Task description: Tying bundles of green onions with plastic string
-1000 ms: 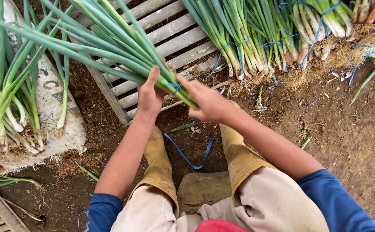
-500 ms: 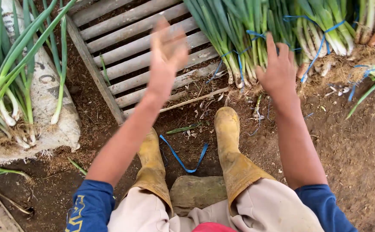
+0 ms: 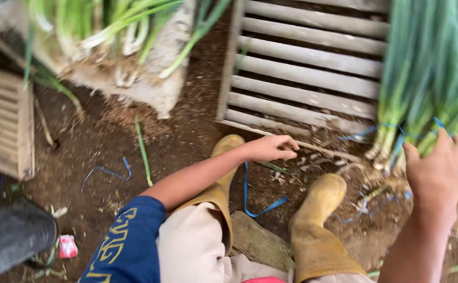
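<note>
Left grip point(image 3: 271, 148) pinches the blue strap's point(image 3: 247, 191) upper end, between my boots; right grip point(image 3: 438, 170) hangs slack beside the tied scallion bundle point(image 3: 423, 105) (strap half-buried). Risk: thin strap slips free, dirt-slick.

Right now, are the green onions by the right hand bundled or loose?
Bundled: blue tie wraps the green onions near their white bases, beside the right hand.

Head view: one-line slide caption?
Left hand pinches a blue strap above the boots; right hand hovers beside bundled green onions.
</note>
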